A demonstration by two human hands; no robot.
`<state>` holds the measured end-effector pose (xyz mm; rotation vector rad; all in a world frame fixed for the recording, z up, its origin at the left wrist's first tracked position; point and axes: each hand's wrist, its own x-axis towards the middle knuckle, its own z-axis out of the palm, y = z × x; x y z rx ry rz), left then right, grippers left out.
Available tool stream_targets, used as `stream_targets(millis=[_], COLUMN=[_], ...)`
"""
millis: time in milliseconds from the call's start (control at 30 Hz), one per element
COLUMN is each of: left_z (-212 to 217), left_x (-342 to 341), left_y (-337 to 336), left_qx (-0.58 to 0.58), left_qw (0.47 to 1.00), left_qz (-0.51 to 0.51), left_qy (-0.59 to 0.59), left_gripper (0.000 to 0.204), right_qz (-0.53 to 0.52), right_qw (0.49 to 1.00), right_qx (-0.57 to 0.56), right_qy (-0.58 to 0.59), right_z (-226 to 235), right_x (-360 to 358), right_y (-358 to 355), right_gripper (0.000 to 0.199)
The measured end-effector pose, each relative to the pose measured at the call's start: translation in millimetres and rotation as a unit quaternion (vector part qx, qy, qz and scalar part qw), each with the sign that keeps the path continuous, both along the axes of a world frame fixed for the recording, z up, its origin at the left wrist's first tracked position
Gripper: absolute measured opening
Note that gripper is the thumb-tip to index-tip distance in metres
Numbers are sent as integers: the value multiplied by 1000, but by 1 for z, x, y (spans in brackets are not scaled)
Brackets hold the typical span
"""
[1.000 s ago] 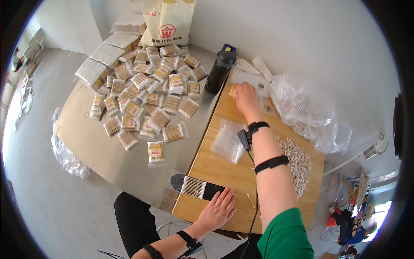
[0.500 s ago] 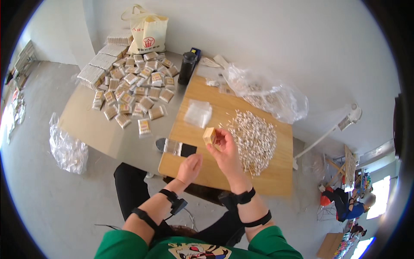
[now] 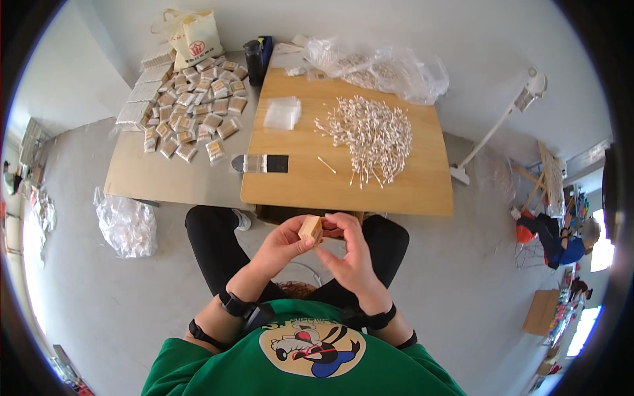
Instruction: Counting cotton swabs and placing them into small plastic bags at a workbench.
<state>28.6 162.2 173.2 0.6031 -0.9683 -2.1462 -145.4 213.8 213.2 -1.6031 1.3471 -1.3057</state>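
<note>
Left grip [image 3: 281, 245], right grip [image 3: 353, 254], one block [image 3: 310, 229] between, one bottle [image 3: 254, 64]

Packing workshop, loose swab heap [image 3: 376, 138], piled swab packets [image 3: 198, 109], plain grey floor [image 3: 456, 290]

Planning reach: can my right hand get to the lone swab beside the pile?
Probably yes: the swab lies uncovered, and nothing seems to obstruct your right hand, though it is at the tan block.

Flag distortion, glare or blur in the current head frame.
Head view: fisheye curvature, black corners; head view: window at far right blown out white; head view: small block in the left hand looks fairly sharp, fine marks too small.
</note>
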Motion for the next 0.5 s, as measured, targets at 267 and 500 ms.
stream_targets(millis=[267, 500], left_z=[18, 30], left_x=[9, 14], left_y=[1, 1], left_qx=[-48, -21], left_qw=[993, 994], left_qz=[-106, -111], left_qy=[-17, 7], left_gripper=[50, 61], right_qz=[88, 66], right_qw=[994, 996], right_qx=[-39, -57], right_qy=[47, 29], right_z=[15, 23], right_x=[-14, -6], right_y=[1, -1], right_gripper=[39, 32])
